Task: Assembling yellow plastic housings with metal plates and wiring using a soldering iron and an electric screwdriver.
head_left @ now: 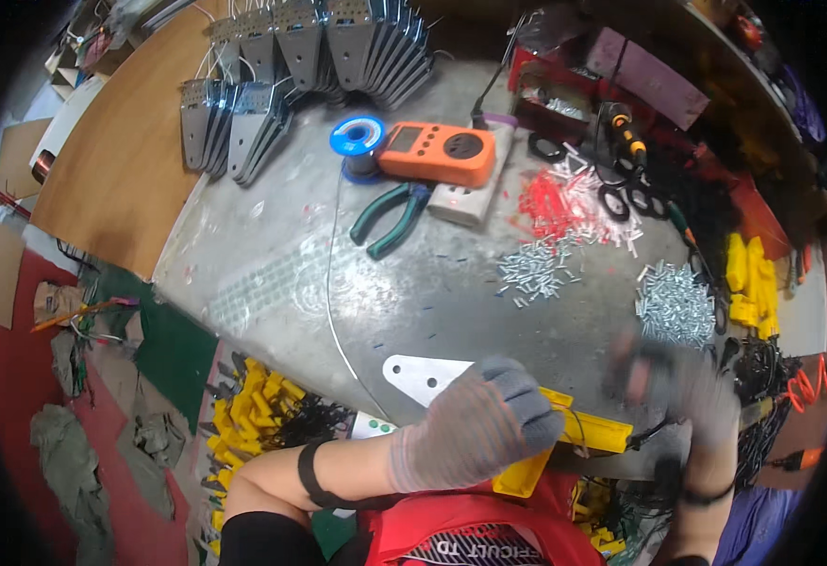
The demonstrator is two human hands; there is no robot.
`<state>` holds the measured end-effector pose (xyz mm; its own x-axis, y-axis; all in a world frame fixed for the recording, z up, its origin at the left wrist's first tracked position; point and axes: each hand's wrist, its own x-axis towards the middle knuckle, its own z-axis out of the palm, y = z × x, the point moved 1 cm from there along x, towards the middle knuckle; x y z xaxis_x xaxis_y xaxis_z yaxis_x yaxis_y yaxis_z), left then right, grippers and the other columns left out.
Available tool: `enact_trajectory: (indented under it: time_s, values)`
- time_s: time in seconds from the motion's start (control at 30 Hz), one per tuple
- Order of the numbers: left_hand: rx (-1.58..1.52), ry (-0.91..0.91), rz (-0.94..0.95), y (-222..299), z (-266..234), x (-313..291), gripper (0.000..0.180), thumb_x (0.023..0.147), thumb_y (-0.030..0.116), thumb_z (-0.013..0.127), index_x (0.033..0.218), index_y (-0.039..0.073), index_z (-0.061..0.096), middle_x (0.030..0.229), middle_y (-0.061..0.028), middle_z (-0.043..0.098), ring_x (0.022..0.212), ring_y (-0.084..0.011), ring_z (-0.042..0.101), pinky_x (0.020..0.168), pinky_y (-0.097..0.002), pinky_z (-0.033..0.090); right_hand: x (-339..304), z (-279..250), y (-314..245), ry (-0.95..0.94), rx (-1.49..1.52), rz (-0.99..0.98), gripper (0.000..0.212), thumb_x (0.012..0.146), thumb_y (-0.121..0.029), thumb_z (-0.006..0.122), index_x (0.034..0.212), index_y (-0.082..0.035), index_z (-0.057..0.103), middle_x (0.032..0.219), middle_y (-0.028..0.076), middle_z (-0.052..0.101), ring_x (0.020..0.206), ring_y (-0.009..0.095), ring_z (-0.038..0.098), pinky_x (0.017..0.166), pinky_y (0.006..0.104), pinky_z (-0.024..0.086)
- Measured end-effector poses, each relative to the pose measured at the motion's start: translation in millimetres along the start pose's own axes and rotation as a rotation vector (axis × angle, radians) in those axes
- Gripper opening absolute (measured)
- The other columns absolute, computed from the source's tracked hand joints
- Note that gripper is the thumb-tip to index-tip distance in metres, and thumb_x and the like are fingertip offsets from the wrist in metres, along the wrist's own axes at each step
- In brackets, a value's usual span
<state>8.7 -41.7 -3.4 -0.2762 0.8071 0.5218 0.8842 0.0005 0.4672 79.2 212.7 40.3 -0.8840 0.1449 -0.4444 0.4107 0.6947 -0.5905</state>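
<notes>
Our red shirt (470, 528) fills the bottom of the frame. Just above it, our left hand (489, 415) curls over a yellow piece (607, 436) and a plate (416, 371) by the tabletop's (489, 321) near edge; its grip faces down, so we cannot tell whether it pinches. Our right hand (701, 387), lower right, is blurred, its grip unreadable to us. Open room lies mid-frame, crossed by a wire (329, 292). Pliers (417, 198) and a meter (440, 153) bound it above, screws (676, 304) at right, brackets (352, 47) upper left.
</notes>
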Motion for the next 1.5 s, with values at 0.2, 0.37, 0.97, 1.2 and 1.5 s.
enact_trajectory:
  time_s: [0.2,0.37,0.97,1.2,1.5]
  values:
    - [-0.066,-0.043,-0.136,-1,4,2,0.02,0.07,0.018,0.069,0.089,0.014,0.066,0.087,-0.002,0.06,0.087,-0.0263,0.059,0.071,-0.0409,0.048,-48,72,-28,0.043,0.279,-0.02,0.024,0.082,-0.018,0.075,0.095,0.0,0.068,0.073,0.017,0.062,0.063,0.018,0.06,0.062,0.0333,0.049]
    - [-0.07,-0.032,-0.122,-7,-11,6,0.016,0.075,0.015,0.075,0.088,0.013,0.066,0.082,-0.0035,0.063,0.08,-0.0281,0.058,0.076,-0.0399,0.046,-33,62,-23,-0.23,0.809,-0.018,0.026,0.087,-0.016,0.072,0.105,0.002,0.066,0.091,0.0,0.065,0.085,0.007,0.056,0.077,0.0252,0.048]
    - [-0.208,-0.088,-0.168,-3,-16,1,0.015,0.071,0.01,0.07,0.085,0.008,0.067,0.086,-0.0064,0.066,0.082,-0.0291,0.06,0.076,-0.0397,0.048,-40,49,-11,-0.198,0.744,0.249,0.023,0.082,-0.019,0.07,0.095,-0.001,0.066,0.079,-0.002,0.061,0.07,0.005,0.053,0.063,0.0212,0.043]
    - [-0.255,-0.348,-0.188,-16,-4,22,0.018,0.076,0.013,0.072,0.092,0.004,0.069,0.092,-0.0123,0.068,0.091,-0.0315,0.064,0.08,-0.0391,0.049,-51,56,-11,-0.104,0.853,0.181,0.018,0.089,-0.013,0.068,0.101,0.0,0.063,0.081,0.002,0.065,0.074,0.006,0.061,0.067,0.0203,0.049]
    - [-0.122,-0.223,-0.23,-3,-1,9,0.026,0.073,0.008,0.074,0.098,0.007,0.066,0.087,-0.0094,0.062,0.088,-0.0295,0.06,0.078,-0.0388,0.047,-42,65,-24,-0.099,0.673,0.043,0.018,0.083,-0.009,0.072,0.094,-0.002,0.06,0.08,-0.002,0.057,0.073,0.004,0.054,0.064,0.021,0.044]
